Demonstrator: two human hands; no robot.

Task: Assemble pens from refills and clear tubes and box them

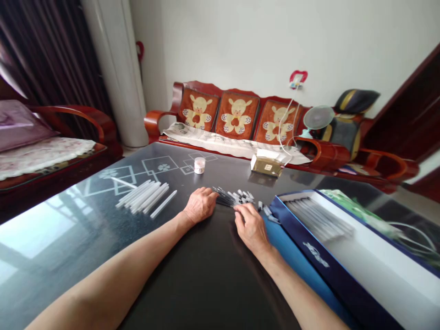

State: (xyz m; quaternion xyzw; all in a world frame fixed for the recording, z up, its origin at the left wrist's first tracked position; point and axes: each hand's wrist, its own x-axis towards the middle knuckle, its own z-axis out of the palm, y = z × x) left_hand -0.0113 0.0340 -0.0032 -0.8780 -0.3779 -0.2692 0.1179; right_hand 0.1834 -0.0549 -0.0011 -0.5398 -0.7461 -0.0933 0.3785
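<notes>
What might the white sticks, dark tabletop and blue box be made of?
White sticks: probably plastic, smooth and pale with soft highlights.
Dark tabletop: perhaps glass or polished stone; its gloss mirrors bright light.
Blue box: likely stiff card, faintly shiny outside, judging by its thin straight walls.

My single view looks from my head, forward and down across the worktop; my forearms rise close from the bottom edge, left hand and right hand sit mid-view, and the wooden sofa faces me farther off.
</notes>
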